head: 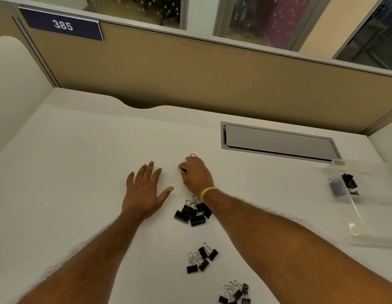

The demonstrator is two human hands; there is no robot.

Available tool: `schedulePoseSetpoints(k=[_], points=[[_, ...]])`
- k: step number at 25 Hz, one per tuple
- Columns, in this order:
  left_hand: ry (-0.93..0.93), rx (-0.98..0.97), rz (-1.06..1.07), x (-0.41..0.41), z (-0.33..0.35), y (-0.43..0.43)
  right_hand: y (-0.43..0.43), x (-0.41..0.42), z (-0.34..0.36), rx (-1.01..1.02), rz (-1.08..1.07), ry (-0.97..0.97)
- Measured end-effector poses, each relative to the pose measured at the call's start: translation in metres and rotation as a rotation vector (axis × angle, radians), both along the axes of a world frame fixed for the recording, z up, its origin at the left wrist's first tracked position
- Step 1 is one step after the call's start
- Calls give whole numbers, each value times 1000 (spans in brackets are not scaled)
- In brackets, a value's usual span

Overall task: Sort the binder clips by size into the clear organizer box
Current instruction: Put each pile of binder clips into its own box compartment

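"What is the left hand [144,191] doing?"

"It lies flat on the white desk [70,172]. Its fingers [150,170] are straight and spread wide. They hold nothing."

"And the right hand [197,175]?"

"It is just to the right of the left fingers. Its fingers [196,160] are curled down and pinch a binder clip [183,170]. A bit of black shows under them, and a wire loop pokes out past the fingertips. There is a yellow band [209,191] on that wrist."

"Where are the other clips?"

"One pile [194,212] sits behind the right fingers, right by the wrist. A second pile [201,257] is further back from the fingers, nearer the person. A third pile [235,294] is nearer still, at the bottom edge."

"Where is the clear organizer box [366,216]?"

"Well off to the right of the right fingers, on the desk. Some black clips [349,183] lie in it. I cannot tell which part of the box they are in."

"Anything past the fingers?"

"A grey hatch [278,140] in the desk, and a blue sign [62,25] that says 385 on the wall."
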State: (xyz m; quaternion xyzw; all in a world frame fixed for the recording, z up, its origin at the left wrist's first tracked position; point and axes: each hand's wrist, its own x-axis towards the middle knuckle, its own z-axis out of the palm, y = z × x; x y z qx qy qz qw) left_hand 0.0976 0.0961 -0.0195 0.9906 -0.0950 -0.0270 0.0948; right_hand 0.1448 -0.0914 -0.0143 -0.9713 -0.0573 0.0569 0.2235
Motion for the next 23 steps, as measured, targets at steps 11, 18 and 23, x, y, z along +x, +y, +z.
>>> schedulePoseSetpoints(k=[11, 18, 23], points=[[-24, -103, -100, -23, 20, -29, -44, -59, 35, 612, -221, -85], [484, -1210, 317, -69, 77, -133, -71, -139, 52, 892, -354, -138], [687, -1527, 356, -115, 90, -185, -86, -181, 57, 843, -347, -229]])
